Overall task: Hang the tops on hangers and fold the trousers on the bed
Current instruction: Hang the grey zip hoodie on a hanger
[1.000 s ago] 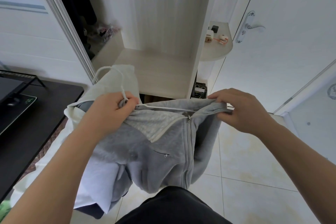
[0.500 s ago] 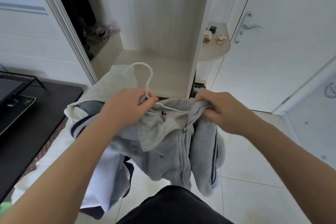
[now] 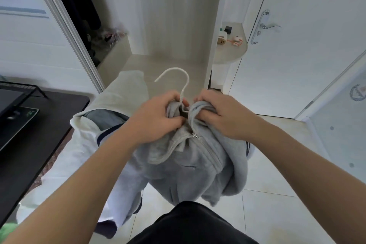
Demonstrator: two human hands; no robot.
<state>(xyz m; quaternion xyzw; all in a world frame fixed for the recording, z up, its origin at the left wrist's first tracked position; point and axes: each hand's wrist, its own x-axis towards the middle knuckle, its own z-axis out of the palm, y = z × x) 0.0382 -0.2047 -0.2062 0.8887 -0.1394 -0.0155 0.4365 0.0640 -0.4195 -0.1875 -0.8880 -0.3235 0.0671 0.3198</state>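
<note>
Gripping grey hoodie (image 3: 184, 168) collar, left hand (image 3: 156, 119), right hand (image 3: 219, 115), hanger (image 3: 178, 83) between

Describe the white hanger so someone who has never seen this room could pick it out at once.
Face the open pale wardrobe, then look down to the grey zip hoodie bunched between the left hand and right hand. The hanger rises from its collar: a thin white hook, the only rigid thing among cloth.

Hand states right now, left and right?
Left hand: closed, gripping the grey zip hoodie at its collar, beside the white hanger neck.
Right hand: closed, gripping the hoodie collar too.
</note>
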